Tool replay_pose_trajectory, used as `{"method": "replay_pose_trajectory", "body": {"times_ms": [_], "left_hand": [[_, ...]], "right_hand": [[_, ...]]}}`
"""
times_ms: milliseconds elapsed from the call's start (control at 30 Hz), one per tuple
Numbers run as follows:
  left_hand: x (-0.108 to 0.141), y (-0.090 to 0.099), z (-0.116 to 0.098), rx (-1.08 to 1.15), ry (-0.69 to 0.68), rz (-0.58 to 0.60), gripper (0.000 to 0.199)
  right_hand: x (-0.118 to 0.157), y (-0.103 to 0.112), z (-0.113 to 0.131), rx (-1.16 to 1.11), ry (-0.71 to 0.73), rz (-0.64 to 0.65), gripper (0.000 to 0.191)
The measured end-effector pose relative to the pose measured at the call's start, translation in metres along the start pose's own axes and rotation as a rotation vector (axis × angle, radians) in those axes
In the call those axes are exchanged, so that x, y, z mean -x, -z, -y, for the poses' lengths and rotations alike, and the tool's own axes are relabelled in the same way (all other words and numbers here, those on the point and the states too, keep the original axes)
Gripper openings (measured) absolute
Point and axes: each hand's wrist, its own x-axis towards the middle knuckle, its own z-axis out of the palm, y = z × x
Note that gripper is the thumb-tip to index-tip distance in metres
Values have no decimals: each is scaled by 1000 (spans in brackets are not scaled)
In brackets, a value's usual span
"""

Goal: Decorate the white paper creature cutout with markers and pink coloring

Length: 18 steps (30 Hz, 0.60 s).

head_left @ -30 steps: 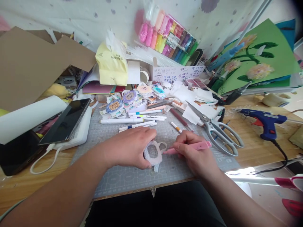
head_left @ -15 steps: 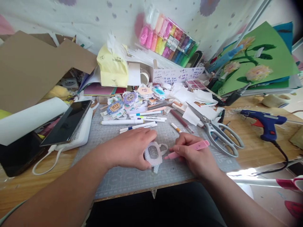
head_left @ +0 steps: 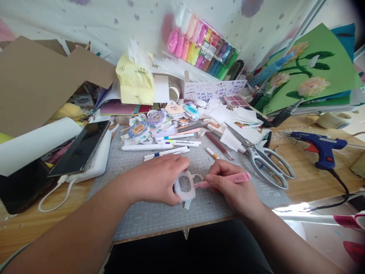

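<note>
Gray mat (head_left: 148, 219): one, lying along the worktop's (head_left: 25, 228) front edge
Left hand (head_left: 159, 179): pinching one craft piece (head_left: 185, 185)
Right hand (head_left: 230, 186): pinching one pink pen (head_left: 238, 177)

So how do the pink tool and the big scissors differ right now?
The pink tool is held in the right hand; the scissors lie unheld.
The pink tool is one slim stick, while the scissors have two looped grey handles.
The pink tool is clearly the smaller; the scissors are larger.
Shared: both are over the grey mat, at least partly.
</note>
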Motion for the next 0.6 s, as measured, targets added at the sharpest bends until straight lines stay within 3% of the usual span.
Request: {"method": "replay_pose_trajectory", "body": {"times_ms": [67,200,300,433,600], "left_hand": [[0,0,0,-2,-9,-7,36],[-1,-1,1,-1,-7,-10,35],[0,-1,1,-6,-18,-17,36],[0,-2,1,-10,-24,-22,37],[-1,-3,2,-8,-48,-29,37]], "right_hand": [[0,0,0,42,13,-42,23],[-1,0,0,20,-23,-1,24],[-1,0,1,43,-6,-39,21],[1,1,0,-19,-24,37,25],[3,3,-4,-26,-21,5,22]]}}
